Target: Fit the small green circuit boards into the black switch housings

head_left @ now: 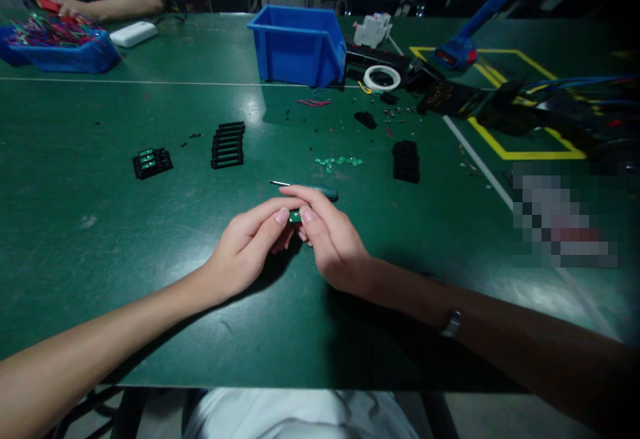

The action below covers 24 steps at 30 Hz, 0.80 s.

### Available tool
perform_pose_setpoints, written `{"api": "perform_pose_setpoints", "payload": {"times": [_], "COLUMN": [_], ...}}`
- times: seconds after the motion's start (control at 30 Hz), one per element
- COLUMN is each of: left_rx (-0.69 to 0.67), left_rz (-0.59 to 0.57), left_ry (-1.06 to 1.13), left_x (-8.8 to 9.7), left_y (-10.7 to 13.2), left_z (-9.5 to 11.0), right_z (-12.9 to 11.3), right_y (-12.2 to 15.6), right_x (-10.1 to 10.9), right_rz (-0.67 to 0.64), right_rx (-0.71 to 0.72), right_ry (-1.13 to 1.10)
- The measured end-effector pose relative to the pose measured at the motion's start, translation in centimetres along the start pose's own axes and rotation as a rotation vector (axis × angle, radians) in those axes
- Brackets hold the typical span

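A small green circuit board (295, 216) is pinched between my left hand (253, 235) and my right hand (334, 239), thumbs on its two ends. My fingers hide its underside, so I cannot tell if it sits in a black holder. Just beyond my fingertips lies a screwdriver (325, 191) with a green handle, partly covered by my right hand. Farther off, several small green boards (340, 161) lie in a loose row. Black plastic frames (228, 145) stand lined up left of centre, and a black stack (406, 161) is to the right. Black holders with green boards (151, 162) rest at far left.
A blue bin (300, 45) stands at the back, near a white tape roll (382, 78) and scattered screws (395, 113). A blue power drill (457, 52) is at back right. Across the table, a person's arm (125, 2) is beside a blue tray of wires (70, 55).
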<state>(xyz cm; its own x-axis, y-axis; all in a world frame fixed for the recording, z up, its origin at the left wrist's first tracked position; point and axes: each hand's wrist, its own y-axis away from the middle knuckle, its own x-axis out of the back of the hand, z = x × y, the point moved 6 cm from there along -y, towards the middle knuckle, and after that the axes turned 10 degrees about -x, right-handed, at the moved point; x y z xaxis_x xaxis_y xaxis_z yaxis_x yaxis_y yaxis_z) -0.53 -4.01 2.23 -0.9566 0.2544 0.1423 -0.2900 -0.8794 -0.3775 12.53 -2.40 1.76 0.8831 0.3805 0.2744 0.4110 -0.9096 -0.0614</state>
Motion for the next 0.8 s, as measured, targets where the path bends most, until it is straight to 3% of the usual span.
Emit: {"api": "perform_pose_setpoints", "payload": {"times": [0.23, 0.43, 0.63, 0.8], "left_rx": [-0.032, -0.056, -0.018, -0.062], "left_rz": [0.093, 0.161, 0.277, 0.283], "left_ry": [-0.088, -0.024, 0.031, 0.04], "left_x": [-0.4, -0.6, -0.5, -0.5], "left_y": [0.4, 0.4, -1.3, -3.0], "left_z": [0.9, 0.7, 0.1, -0.1], "right_z": [-0.7, -0.7, -0.6, -0.5], "right_y": [0.3, 0.2, -1.1, -2.4], "right_x": [-0.1, -0.5, -0.2, 0.5], "right_rz": [0.084, 0.096, 0.157, 0.21], "right_rx": [0.063, 0.101, 0.124, 0.14], "right_ry": [0.043, 0.031, 0.03, 0.035]}}
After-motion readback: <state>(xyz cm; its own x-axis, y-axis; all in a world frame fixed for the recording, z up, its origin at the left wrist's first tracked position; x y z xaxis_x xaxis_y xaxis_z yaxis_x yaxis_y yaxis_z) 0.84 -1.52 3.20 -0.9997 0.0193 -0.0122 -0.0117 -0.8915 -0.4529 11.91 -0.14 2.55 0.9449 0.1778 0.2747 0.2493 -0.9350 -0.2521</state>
